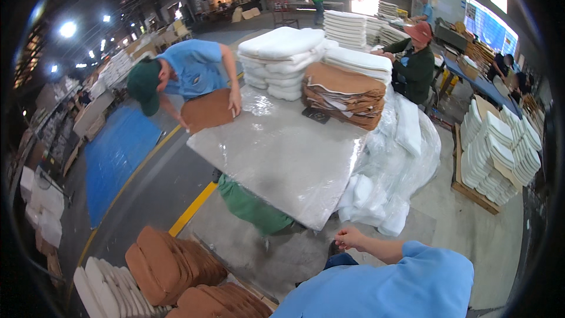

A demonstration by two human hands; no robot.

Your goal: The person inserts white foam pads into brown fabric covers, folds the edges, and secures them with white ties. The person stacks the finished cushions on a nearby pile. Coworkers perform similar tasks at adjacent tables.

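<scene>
Light-blue cloth sleeve [382, 280]; right grip [349, 238] half-curled, contents unclear. Right of grey plastic-covered bench [276, 153]: plastic-wrapped white padding [382, 200], likely light, soft, slippery; grasp underneath.

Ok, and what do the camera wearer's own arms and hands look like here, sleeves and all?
Only the right hand shows, bare, with no glove to be seen. The right forearm is uncovered too, below a plain light blue short sleeve. No marking shows on that sleeve. The left arm and hand are out of view.
</scene>
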